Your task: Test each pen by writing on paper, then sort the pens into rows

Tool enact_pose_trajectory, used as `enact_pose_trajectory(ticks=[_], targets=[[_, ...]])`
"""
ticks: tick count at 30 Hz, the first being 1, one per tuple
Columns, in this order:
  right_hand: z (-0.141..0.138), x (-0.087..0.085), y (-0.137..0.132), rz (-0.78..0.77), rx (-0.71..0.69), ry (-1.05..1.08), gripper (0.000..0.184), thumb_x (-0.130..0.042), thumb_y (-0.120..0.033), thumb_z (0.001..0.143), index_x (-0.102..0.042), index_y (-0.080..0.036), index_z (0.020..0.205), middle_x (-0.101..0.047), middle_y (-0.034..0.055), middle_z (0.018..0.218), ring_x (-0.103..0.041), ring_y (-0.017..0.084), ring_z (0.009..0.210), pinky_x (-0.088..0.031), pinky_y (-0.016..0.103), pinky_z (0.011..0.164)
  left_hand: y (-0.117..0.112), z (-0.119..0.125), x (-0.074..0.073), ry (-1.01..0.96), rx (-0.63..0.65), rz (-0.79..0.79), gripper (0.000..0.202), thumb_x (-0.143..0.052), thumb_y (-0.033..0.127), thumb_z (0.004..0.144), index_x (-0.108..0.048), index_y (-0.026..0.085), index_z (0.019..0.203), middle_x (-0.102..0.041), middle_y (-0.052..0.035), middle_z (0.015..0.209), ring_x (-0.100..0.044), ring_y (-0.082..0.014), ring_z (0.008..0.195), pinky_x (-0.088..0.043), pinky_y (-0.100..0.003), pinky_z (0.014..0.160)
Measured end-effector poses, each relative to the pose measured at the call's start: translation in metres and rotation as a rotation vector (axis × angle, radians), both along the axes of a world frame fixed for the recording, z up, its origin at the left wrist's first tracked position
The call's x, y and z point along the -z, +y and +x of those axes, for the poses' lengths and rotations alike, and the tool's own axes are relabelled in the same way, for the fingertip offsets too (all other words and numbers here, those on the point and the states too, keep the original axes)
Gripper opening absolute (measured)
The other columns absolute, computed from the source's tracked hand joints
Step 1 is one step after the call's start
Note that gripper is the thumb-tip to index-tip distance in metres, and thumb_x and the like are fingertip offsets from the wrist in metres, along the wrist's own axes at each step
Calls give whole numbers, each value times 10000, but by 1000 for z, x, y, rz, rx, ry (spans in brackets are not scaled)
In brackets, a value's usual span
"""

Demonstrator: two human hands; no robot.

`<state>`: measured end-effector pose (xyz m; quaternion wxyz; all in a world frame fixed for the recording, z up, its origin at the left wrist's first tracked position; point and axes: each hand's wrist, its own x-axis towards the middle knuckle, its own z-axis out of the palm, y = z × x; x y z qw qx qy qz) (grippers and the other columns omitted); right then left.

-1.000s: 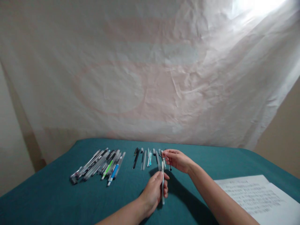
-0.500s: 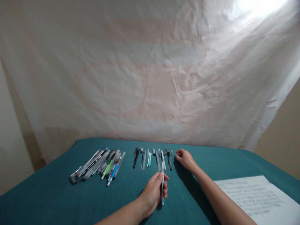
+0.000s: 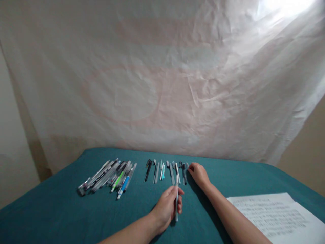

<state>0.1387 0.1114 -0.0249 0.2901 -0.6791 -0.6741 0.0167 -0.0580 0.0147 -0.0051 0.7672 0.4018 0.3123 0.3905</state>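
My left hand is closed around a slim whitish pen, held nearly upright above the cloth. Farther out, my right hand has its fingers drawn together at a small clear pen cap, at the right end of a row; the fingertips partly hide it. In that row lie uncapped pens with their caps above them: a black pen, clear pens, a white-and-turquoise pen and a dark-ended pen.
To the left is a loose pile of clear pens, with a green pen and a blue pen in it. Printed paper sheets lie at the right. A green cloth covers the table; a pale sheet hangs behind.
My right hand has moved slightly left, its fingers closing in on the cap at the row's end. My left hand holds the pen in nearly the same place. The view has shifted slightly.
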Motion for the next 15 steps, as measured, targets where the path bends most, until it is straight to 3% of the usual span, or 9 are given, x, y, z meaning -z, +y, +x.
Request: enact_pose_trajectory(ticks=[15], targets=[[0, 3, 3, 32, -10, -26, 50, -540, -229, 737, -560, -187, 719, -584, 36, 738, -531, 148, 688, -337, 214, 629, -1, -1, -2, -18, -3, -10, 286, -441, 439, 786, -453, 153, 800, -410, 47, 583, -377, -51, 464, -272, -194, 457]])
